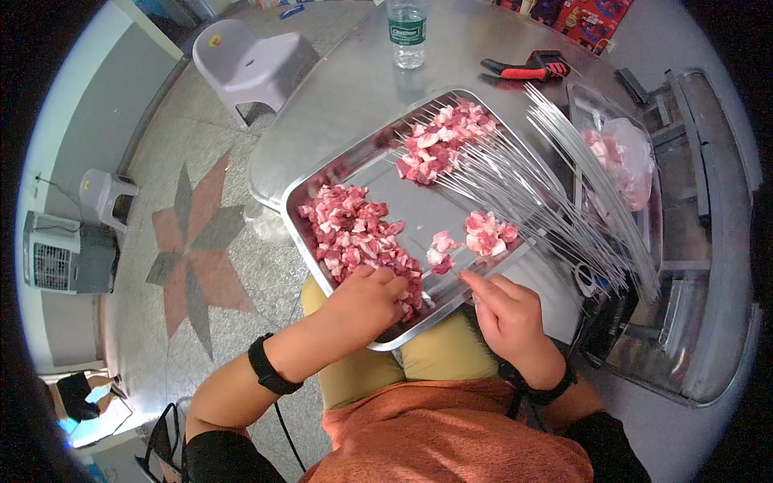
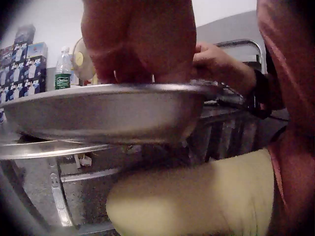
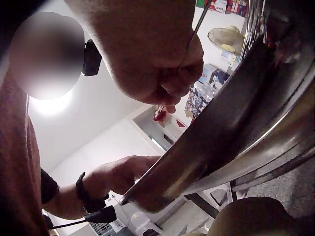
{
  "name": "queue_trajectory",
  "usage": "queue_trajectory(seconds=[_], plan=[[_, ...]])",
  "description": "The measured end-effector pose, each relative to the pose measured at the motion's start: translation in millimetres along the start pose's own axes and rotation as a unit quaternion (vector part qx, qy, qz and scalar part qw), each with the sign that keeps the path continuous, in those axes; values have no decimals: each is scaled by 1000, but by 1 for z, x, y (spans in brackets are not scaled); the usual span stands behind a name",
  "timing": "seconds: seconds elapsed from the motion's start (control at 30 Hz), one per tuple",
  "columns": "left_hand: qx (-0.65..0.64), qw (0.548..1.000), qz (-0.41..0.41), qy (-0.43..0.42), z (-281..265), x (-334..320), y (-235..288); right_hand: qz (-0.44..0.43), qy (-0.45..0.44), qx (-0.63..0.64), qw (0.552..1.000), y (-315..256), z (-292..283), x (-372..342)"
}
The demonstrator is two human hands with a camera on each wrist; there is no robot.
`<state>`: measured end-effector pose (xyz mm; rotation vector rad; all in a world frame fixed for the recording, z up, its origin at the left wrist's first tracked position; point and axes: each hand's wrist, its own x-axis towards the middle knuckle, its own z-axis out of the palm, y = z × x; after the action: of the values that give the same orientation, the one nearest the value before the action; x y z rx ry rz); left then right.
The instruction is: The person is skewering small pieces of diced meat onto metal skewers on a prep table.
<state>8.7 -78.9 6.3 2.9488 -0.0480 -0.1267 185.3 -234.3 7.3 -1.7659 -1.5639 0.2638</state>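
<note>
My left hand [image 1: 366,302] reaches into the near edge of a pile of raw meat cubes [image 1: 350,221], its fingers bent down and fingertips hidden among the pieces. The pile lies along the left side of a steel tray [image 1: 294,213] above my lap. At the tray's near right side, my right hand [image 1: 513,320] pinches a thin metal skewer [image 3: 198,32], seen crossing the fingers in the right wrist view. A few meat pieces [image 1: 440,253] show just beyond those fingertips. To their right sits another clump of meat [image 1: 489,233]. Loaded meat skewers [image 1: 443,141] lie at the far end.
Bare skewers [image 1: 592,181] lie in a bundle right of the tray, near a plastic bag of meat [image 1: 624,157]. A water bottle [image 1: 407,36] and a red-and-black tool [image 1: 527,66] are on the metal table [image 1: 338,92]. A plastic chair [image 1: 245,64] stands beyond.
</note>
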Motion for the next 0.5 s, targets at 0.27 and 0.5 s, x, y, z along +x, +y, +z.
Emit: queue_trajectory(seconds=[0.27,0.5], plan=[[-234,966,-6,110,-23,-8,-19,16,5,-2,1000,3,-6,-4],[-645,659,-269,277,-11,-32,-22,2,-2,13,1000,-3,4,2]])
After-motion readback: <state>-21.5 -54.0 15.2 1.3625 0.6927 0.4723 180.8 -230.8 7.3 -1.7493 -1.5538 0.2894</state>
